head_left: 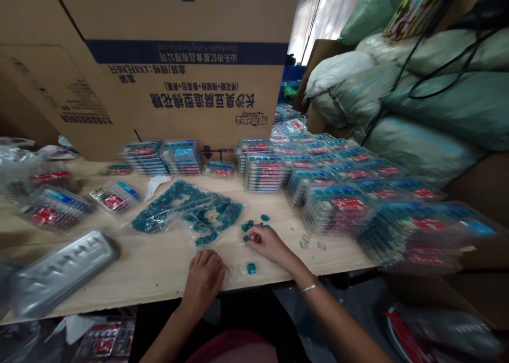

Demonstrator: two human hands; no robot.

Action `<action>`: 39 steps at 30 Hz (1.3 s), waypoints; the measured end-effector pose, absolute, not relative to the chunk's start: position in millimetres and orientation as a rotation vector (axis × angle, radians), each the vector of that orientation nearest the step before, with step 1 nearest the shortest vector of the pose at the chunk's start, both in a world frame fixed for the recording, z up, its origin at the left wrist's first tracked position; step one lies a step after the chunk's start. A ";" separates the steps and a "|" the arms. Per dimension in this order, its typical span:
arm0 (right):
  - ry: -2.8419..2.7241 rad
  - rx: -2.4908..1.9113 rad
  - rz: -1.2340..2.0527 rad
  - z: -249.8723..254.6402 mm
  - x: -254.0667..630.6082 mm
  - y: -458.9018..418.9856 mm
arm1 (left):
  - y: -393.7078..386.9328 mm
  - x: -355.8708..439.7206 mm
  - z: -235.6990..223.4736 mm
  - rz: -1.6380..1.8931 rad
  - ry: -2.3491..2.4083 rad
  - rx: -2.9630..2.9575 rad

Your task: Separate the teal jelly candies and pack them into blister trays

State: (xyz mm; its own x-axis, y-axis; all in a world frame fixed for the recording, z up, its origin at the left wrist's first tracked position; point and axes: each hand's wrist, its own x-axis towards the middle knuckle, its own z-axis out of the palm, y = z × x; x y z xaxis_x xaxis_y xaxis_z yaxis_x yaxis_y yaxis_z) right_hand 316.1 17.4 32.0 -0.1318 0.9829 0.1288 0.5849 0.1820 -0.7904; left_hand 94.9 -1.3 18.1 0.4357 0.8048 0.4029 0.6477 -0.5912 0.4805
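Observation:
My right hand (268, 243) is pinched at the fingertips over a few loose small teal pieces (249, 225), with one teal piece (245, 239) at the fingers. On the near part of the table, my left hand (204, 275) rests palm down with its fingers curled; what lies under them is hidden. Just right of its thumb lies a small clear plastic item (240, 269), hard to make out, with a teal block (251, 268) at its right end. Behind both hands, a clear bag (186, 209) of teal pieces lies spread on the wooden table (159, 270).
Stacks of clear plastic packs (338, 209) with red labels crowd the right side. More packs (55, 206) and a grey moulded tray (66, 273) lie left. A large cardboard box (178, 103) stands behind. Small flat coloured bits (304, 243) lie right of my right hand.

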 end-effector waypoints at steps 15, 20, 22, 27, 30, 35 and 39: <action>-1.328 -1.079 1.310 46.1 293.0 -27.6 | -5.0 131.7 48.3 0.985 0.917 1.204; -1.334 -1.109 1.262 46.4 285.9 -31.6 | -10.6 125.2 55.0 0.898 0.891 1.103; -1.360 -1.155 1.187 47.3 282.3 -34.2 | -12.5 124.0 55.4 0.892 0.895 1.154; -1.415 -1.249 1.067 45.9 278.0 -43.3 | -19.0 126.2 52.0 0.893 0.933 1.278; -1.468 -1.341 0.917 43.6 278.1 -47.9 | -21.9 129.1 51.9 0.889 0.942 1.403; -1.609 -1.420 0.768 45.0 279.1 -52.5 | -22.5 127.1 50.4 0.839 0.958 1.687; -1.799 -1.431 0.665 49.7 276.4 -60.8 | -30.8 119.2 47.1 0.862 1.031 2.069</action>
